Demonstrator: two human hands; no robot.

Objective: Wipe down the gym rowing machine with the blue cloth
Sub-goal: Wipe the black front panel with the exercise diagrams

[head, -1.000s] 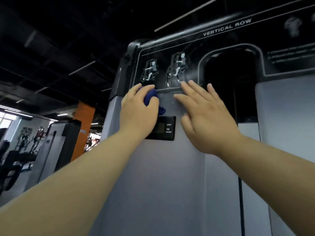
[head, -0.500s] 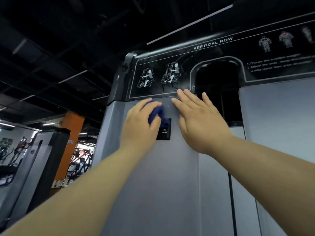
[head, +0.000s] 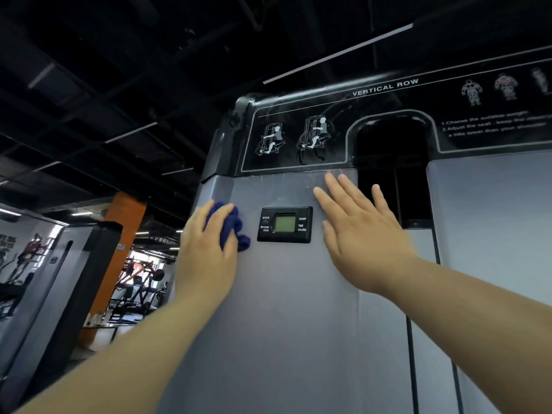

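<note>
- The left hand (head: 206, 258) grips the blue cloth (head: 231, 227) as a bunched wad. Its fingers (head: 221, 215) are curled over the top of the cloth and press it against the grey front panel (head: 283, 309) of the rowing machine.
- The blue cloth sits on the panel near the machine's left edge, just left of the small black display (head: 285, 225). Part of it bulges out past the fingers towards the display's frame, but whether it touches the frame cannot be told.
- The right hand (head: 361, 243) lies flat on the same panel to the right of the display, with its fingers (head: 337, 189) straight, spread and holding nothing. The fingertips point up towards the lower border of the black label plate (head: 298, 162), and the outer fingers reach across the edge of the dark arched opening (head: 391, 168).
- The display shows a pale green screen with the words MODE, COUNT, TIME and CALORIE around it.
- The label plate reads VERTICAL ROW (head: 385, 86) and carries two white exercise pictograms (head: 292, 135). Muscle figures and blurred instruction text stand further right.
- At the left stand another grey machine (head: 59, 264), an orange column (head: 119, 249) and further gym equipment behind them.
</note>
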